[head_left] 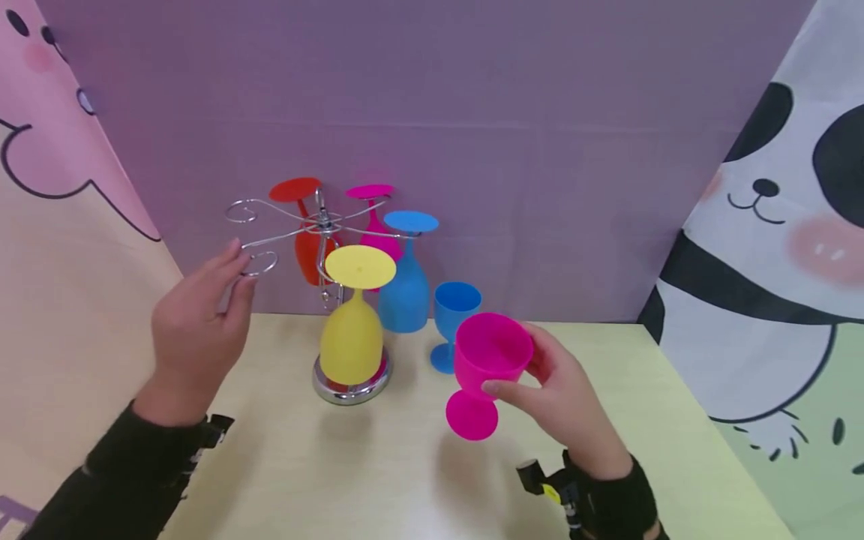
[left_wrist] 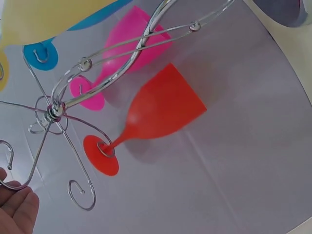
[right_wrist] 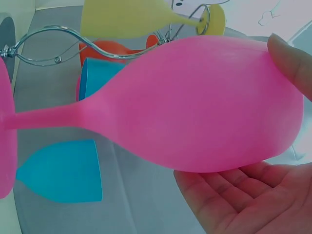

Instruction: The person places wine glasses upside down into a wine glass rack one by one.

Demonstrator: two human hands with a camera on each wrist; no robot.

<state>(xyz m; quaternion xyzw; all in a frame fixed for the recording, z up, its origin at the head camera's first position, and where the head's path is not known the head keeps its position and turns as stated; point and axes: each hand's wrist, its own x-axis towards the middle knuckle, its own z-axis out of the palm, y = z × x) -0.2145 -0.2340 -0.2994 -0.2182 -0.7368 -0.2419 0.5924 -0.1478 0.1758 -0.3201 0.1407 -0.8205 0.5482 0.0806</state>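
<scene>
A chrome glass rack (head_left: 325,223) with curled wire hooks stands on the table. My left hand (head_left: 196,330) pinches one of its bare hooks (head_left: 265,264) between thumb and fingers. Upside down from other hooks hang a yellow goblet (head_left: 351,349), a blue goblet (head_left: 405,300), a red goblet (left_wrist: 161,107) and a pink goblet (head_left: 378,232). To the right of the rack, my right hand (head_left: 570,397) grips another pink goblet (right_wrist: 195,102) by its bowl, upright and tilted, mouth toward the head camera. Thumb and fingers lie on opposite sides of the bowl.
A second blue goblet (head_left: 457,311) stands upright on the table (head_left: 378,480), just behind the held one. The rack's round chrome base (head_left: 331,396) sits below the yellow goblet. A purple-grey backdrop (head_left: 540,187) rises at the table's back, with a panda-print cloth (head_left: 763,360) on the right.
</scene>
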